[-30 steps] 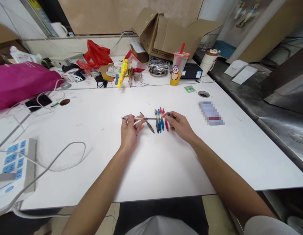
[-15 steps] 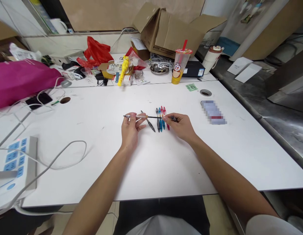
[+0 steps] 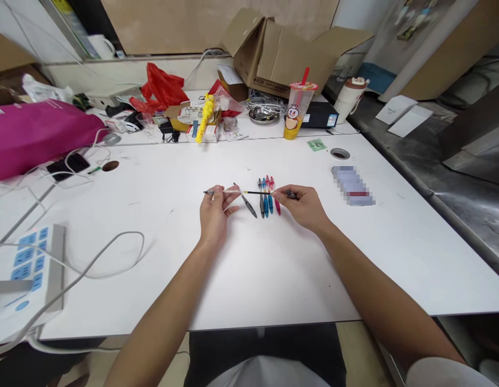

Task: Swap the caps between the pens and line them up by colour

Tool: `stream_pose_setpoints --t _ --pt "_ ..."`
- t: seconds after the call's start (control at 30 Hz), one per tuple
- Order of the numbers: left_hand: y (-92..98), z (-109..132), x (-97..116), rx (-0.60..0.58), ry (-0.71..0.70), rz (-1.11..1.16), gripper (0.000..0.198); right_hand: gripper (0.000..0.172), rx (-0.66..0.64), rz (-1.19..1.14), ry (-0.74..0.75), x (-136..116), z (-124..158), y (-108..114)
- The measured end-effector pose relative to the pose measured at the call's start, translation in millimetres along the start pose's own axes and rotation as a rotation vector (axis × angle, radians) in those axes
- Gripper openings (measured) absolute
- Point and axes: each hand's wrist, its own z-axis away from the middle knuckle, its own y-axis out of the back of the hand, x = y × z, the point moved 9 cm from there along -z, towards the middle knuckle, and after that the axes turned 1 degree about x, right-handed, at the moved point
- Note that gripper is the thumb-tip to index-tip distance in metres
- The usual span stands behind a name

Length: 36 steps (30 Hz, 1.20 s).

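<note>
1. Pen refill (image 3: 257,192), long and slender with a metal tip, is stretching level between the two hands at the centre of the frame, held above the white table (image 3: 273,269).
2. Left hand (image 3: 214,216) is pinching the refill near its metal tip, with thumb and forefinger clamped on it and the other fingers curling loosely apart.
3. Right hand (image 3: 305,208) is gripping the dark far end, its thumb and fingertips closed together on the refill.
4. From where I'm standing, the refill is looking very light and fairly stiff, yet thin enough to bend or snap under pressure at mid-length. Its smooth surface could well slip, so a fingertip hold near each end, as here, seems the safest.
5. Just beyond the hands, a row of slim pens (image 3: 268,196) in dark, blue and red is lying side by side, and a dark pen barrel (image 3: 248,206) is lying slanted just left of them.
6. Farther out, a pixelated packet (image 3: 352,185) is lying at the right, and a power strip (image 3: 27,274) is sitting at lower left.
</note>
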Motion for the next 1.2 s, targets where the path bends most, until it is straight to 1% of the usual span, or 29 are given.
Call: stream_pose_setpoints --t 0.13,0.2,0.33,0.43,0.53,0.73,0.83,0.97,1.07,1.13,1.2 --pt "-16.4 8 -13 -0.116 0.075 0.005 0.025 0.034 -0.059 0.004 0.012 3 4 -13" --pt "-20.8 11 -17 -0.15 0.097 0.025 0.026 0.036 -0.083 0.014 0.016 4 5 -18" --pt "-16.6 7 -13 -0.134 0.074 0.054 0.026 0.044 -0.1 0.009 0.042 2 4 -16" --pt "-10.9 2 -9 -0.107 0.052 0.056 0.026 0.038 -0.059 0.039 0.089 -3 2 -6" --pt "-9.5 1 -8 -0.101 0.041 0.054 0.026 0.033 -0.071 0.074 0.102 -5 2 -4" --pt "-12.7 2 -10 -0.111 0.054 0.068 0.027 0.024 -0.113 0.056 0.082 -5 4 -10" --pt "-14.4 4 -11 -0.119 0.056 0.049 0.029 0.022 -0.128 0.046 0.077 -4 5 -14" --pt "-15.4 7 -12 -0.115 0.052 0.009 0.033 0.023 -0.161 0.038 0.107 -5 7 -18" --pt "-16.6 9 -15 -0.119 0.053 -0.017 0.034 0.027 -0.216 0.081 0.193 -11 10 -23" --pt "-19.0 10 -18 -0.144 0.064 -0.043 0.035 0.031 -0.233 0.088 0.233 -14 11 -26" --pt "-22.6 11 -23 -0.189 0.08 -0.074 0.037 0.032 -0.22 0.04 0.202 -12 12 -27"
